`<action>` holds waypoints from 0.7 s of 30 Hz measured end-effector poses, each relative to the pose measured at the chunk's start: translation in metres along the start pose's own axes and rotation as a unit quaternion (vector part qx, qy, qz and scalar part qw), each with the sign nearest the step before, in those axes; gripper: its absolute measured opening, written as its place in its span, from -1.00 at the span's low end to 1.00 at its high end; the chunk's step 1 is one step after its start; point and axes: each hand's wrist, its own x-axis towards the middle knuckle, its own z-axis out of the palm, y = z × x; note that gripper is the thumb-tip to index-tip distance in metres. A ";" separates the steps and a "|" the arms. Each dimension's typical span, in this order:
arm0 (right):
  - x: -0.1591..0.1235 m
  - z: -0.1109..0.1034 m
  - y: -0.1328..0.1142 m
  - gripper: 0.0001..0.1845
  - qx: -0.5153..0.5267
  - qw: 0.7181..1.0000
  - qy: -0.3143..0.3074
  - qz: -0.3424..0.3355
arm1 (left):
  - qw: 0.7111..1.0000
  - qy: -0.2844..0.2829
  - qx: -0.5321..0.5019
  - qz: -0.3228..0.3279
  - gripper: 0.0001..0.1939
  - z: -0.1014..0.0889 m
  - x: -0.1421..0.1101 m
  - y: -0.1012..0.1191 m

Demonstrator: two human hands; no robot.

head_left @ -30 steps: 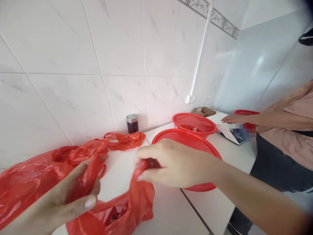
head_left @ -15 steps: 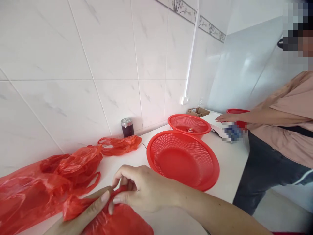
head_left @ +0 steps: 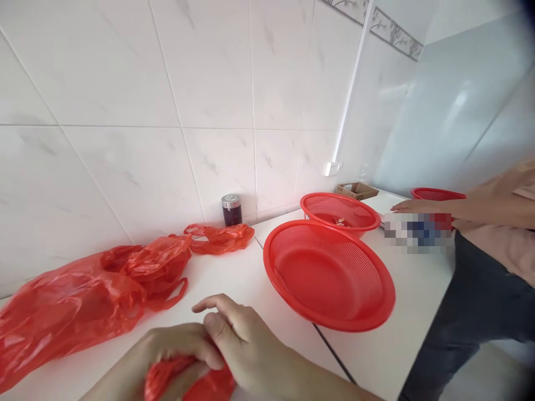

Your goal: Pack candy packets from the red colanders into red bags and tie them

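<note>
A red plastic bag (head_left: 211, 385) is bunched up at the bottom of the view, its lower part cut off by the frame edge. My left hand (head_left: 175, 348) is closed around its gathered top, with red plastic poking out between thumb and fingers. Against it presses my right hand (head_left: 248, 345), thumb bent in at the bag's neck and index finger crooked above; its other fingers are largely hidden. Beyond my hands stands a large red plastic colander (head_left: 317, 278) with nothing in it.
More red plastic bags (head_left: 83, 301) lie heaped at the left. A dark jar (head_left: 232, 211) stands by the tiled wall. Behind the large colander, a second red colander (head_left: 340, 211) holds a few small items, near a cardboard box (head_left: 357, 191). At right, a co-worker's arm (head_left: 472, 209) reaches over the table.
My hands have drawn closer together around the bag's top, and the left has turned over it. The view has swung left, so the colanders and co-worker sit further right.
</note>
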 end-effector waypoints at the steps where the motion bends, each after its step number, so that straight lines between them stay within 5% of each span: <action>1: 0.002 0.003 0.008 -0.62 0.011 1.000 -0.003 0.014 | 0.999 0.004 0.048 0.013 -0.86 0.002 0.004 0.001; 7: 0.009 0.012 0.029 -0.65 0.204 0.977 -0.024 0.051 | 0.918 0.233 0.288 0.140 -0.88 0.016 0.014 -0.002; 12: 0.016 0.007 0.026 -0.85 0.261 0.958 -0.051 0.104 | 0.885 0.267 0.320 0.207 -0.75 0.020 0.014 0.001; 17: 0.009 0.008 0.025 -0.83 0.028 0.997 0.062 -0.039 | 0.941 0.179 0.270 0.099 -0.59 0.008 0.004 -0.006; 21: -0.006 0.010 0.054 -0.76 -0.049 0.992 0.104 -0.055 | 0.954 0.212 0.210 -0.035 -0.63 -0.020 -0.032 -0.044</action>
